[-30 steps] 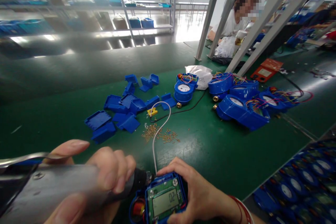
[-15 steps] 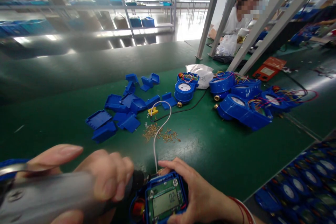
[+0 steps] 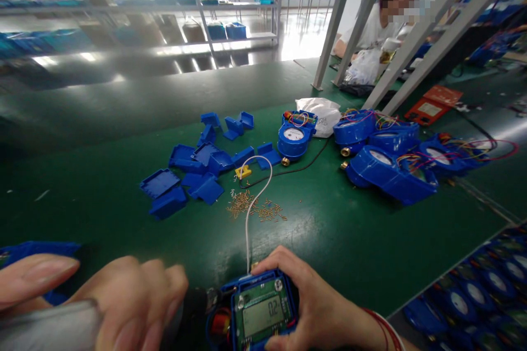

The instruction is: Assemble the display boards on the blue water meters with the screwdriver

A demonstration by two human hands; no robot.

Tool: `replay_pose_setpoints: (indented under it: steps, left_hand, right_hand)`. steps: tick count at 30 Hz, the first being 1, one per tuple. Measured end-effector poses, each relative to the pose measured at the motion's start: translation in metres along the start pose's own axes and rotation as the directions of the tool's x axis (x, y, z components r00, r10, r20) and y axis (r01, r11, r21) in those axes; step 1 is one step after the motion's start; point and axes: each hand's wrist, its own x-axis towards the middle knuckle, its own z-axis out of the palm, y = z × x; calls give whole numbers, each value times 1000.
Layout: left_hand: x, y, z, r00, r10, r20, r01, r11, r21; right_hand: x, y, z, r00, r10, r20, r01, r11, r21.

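Note:
My left hand [image 3: 127, 301] is wrapped round the grey body of a power screwdriver [image 3: 49, 326], partly cut off by the frame. The black nose of the tool reaches the left upper edge of a blue water meter [image 3: 263, 312]. Whether its bit touches a screw is hidden. My right hand [image 3: 304, 296] grips this meter from the right, thumb at the near side and fingers at the far side. Its casing is uncovered, showing a green circuit board and a display reading about 0.2. A white cable [image 3: 247, 225] loops away from its far side.
Blue plastic covers [image 3: 201, 156], a pile of small brass-coloured screws [image 3: 242, 204] and a yellow piece [image 3: 244, 171] lie ahead. More blue meters [image 3: 382, 170] with loose wires stand right, others [image 3: 473, 296] lower right. Metal posts [image 3: 335, 22] rise from the bench; a person sits beyond.
My left hand and the screwdriver have moved left and down a little. The view has shifted slightly. My right hand still holds the meter.

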Motion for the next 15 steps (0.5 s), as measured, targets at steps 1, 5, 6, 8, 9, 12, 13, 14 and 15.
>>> replay_pose_setpoints:
  steps: [1, 5, 6, 8, 9, 12, 13, 14, 15]
  left_hand:
    - [5, 2, 3, 999, -36, -4, 37, 998, 57]
    - [14, 6, 10, 999, -8, -40, 13, 991, 135]
    - [14, 5, 11, 999, 16, -43, -11, 992, 127]
    - [15, 2, 14, 994, 83, -71, -77, 994, 78]
    - [16, 1, 16, 985, 129, -112, -125, 991, 43]
    - [16, -1, 21, 956, 194, -218, -200, 980, -8]
    - [16, 0, 22, 952, 192, -239, -197, 980, 2]
    - [15, 0, 23, 957, 171, -234, -170, 985, 24]
    - [15, 0, 24, 963, 155, -219, -147, 988, 49]
  right_hand:
    - [0, 0, 0, 1000, 0, 0, 0, 1000, -2]
    - [0, 0, 1, 1000, -12, 2, 12, 1000, -9]
    - [0, -1, 1, 1000, -14, 3, 14, 1000, -8]
    - [0, -1, 1, 1000, -21, 6, 21, 1000, -7]
    - [0, -1, 1, 1000, -25, 8, 25, 1000, -5]
    - [0, -1, 0, 999, -37, 10, 37, 999, 1]
    - [1, -1, 0, 999, -42, 9, 42, 999, 3]
    - [1, 0, 0, 999, -46, 9, 46, 999, 2]
    - [1, 0, 0, 999, -49, 8, 49, 999, -1]
